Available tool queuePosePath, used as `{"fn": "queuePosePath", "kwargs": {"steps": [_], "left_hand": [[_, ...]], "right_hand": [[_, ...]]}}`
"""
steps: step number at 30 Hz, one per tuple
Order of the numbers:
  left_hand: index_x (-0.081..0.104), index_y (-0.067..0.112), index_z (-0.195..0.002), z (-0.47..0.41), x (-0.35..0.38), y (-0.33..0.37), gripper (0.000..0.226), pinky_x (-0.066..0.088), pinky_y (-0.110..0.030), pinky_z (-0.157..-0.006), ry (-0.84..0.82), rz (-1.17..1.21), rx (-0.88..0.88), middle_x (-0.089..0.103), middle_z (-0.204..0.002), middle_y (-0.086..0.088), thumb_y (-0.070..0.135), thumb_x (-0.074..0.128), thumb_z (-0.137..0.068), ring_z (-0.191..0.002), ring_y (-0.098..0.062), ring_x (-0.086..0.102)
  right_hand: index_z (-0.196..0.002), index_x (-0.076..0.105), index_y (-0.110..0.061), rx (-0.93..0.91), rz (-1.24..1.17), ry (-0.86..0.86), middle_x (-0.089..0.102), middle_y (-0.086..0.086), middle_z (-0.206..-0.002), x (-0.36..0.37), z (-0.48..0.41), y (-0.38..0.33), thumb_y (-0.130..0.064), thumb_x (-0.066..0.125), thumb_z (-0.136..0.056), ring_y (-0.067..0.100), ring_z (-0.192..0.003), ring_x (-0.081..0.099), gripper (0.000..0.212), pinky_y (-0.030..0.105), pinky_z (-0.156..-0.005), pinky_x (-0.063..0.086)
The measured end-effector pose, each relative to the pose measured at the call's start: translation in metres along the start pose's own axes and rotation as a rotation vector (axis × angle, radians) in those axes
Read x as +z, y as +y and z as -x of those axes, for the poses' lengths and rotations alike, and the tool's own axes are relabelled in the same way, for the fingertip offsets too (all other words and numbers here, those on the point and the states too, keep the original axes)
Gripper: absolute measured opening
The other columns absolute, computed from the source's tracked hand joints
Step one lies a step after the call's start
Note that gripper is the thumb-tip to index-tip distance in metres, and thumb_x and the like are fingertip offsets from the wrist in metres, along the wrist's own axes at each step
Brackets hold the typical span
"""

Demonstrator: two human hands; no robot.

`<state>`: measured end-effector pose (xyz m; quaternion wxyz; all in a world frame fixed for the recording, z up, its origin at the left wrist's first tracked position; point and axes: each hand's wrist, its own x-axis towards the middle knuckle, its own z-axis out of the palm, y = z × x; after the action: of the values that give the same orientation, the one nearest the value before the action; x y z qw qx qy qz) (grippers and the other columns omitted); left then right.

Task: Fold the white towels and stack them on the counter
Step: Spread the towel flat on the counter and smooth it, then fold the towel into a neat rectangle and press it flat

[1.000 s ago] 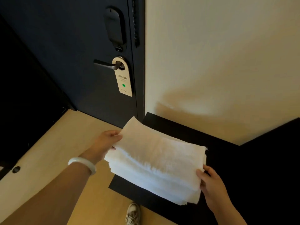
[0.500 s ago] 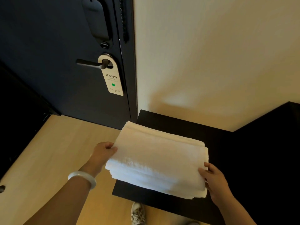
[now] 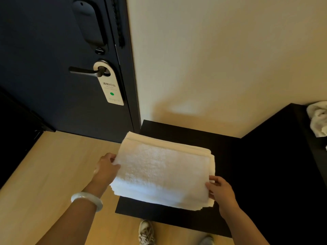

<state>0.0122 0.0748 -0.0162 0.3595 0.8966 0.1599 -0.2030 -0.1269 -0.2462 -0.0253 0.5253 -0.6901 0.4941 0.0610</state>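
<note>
A stack of folded white towels (image 3: 164, 170) lies flat over the low black counter (image 3: 230, 156), its near-left part overhanging the counter's edge. My left hand (image 3: 106, 167) pinches the stack's left edge, thumb on top. My right hand (image 3: 221, 191) grips the near-right corner, thumb on top and fingers underneath. Whether the stack rests fully on the counter or is still carried I cannot tell. A crumpled white towel (image 3: 318, 121) lies on a higher black surface at the far right edge of view.
A dark door (image 3: 53, 68) with a lever handle (image 3: 83, 71) and a hanging door tag (image 3: 109, 87) stands to the left. A cream wall (image 3: 221, 59) backs the counter. Light wooden floor (image 3: 53, 174) lies below, with my shoes (image 3: 146, 232) near the counter's front.
The stack has flattened and squared up over the counter, lower and level now. Both hands keep their hold at its left edge and near-right corner. The view has shifted right, revealing the crumpled towel.
</note>
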Motion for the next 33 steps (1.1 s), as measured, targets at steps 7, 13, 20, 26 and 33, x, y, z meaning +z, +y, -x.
{"fn": "queuePosePath", "kwargs": {"steps": [7,13,20,26,33], "left_hand": [[0.057,0.018,-0.126,0.049,0.017,0.047,0.035,0.044,-0.019,-0.06,0.12,0.052,0.089,0.058,-0.121,-0.003,0.01,0.063,-0.093,-0.098,-0.017,0.057],[0.061,0.018,-0.116,0.134,0.086,0.117,0.023,0.047,-0.029,-0.087,-0.001,0.05,0.254,0.063,-0.113,-0.001,0.011,0.06,-0.094,-0.1,-0.017,0.059],[0.062,0.036,-0.091,0.256,0.236,0.245,0.026,0.052,-0.021,-0.083,-0.276,-0.039,0.561,0.068,-0.092,0.01,0.01,0.065,-0.09,-0.089,-0.004,0.064],[0.056,0.036,-0.111,0.325,0.333,0.344,0.024,0.043,-0.011,-0.078,-0.438,-0.127,0.722,0.058,-0.109,0.013,0.022,0.064,-0.093,-0.097,0.001,0.057],[0.033,0.022,-0.145,0.315,0.389,0.438,0.061,0.034,-0.028,-0.109,-0.296,-0.204,0.905,0.026,-0.148,0.005,0.031,0.064,-0.093,-0.138,-0.016,0.031]], "right_hand": [[-0.106,0.063,-0.016,-0.091,-0.052,-0.038,0.065,0.003,-0.101,-0.044,0.003,-0.007,-0.008,0.061,-0.095,0.019,-0.091,0.064,0.014,0.028,-0.073,0.052],[-0.103,0.065,-0.026,-0.218,0.028,-0.127,0.063,-0.007,-0.102,-0.128,0.019,-0.036,-0.015,0.062,-0.095,0.008,-0.092,0.061,0.014,0.021,-0.072,0.05],[-0.097,0.067,-0.03,-0.405,0.158,-0.139,0.066,-0.01,-0.098,-0.327,0.021,-0.033,-0.023,0.068,-0.092,0.003,-0.092,0.062,0.009,0.017,-0.078,0.049],[-0.109,0.065,-0.028,-0.39,0.158,0.071,0.064,-0.013,-0.105,-0.461,0.001,-0.016,-0.022,0.07,-0.09,0.001,-0.096,0.059,0.02,0.016,-0.081,0.046],[-0.127,0.054,-0.032,-0.29,0.246,0.179,0.055,-0.009,-0.12,-0.524,-0.034,-0.028,-0.027,0.071,-0.09,0.003,-0.101,0.055,0.041,0.016,-0.075,0.043]]}}
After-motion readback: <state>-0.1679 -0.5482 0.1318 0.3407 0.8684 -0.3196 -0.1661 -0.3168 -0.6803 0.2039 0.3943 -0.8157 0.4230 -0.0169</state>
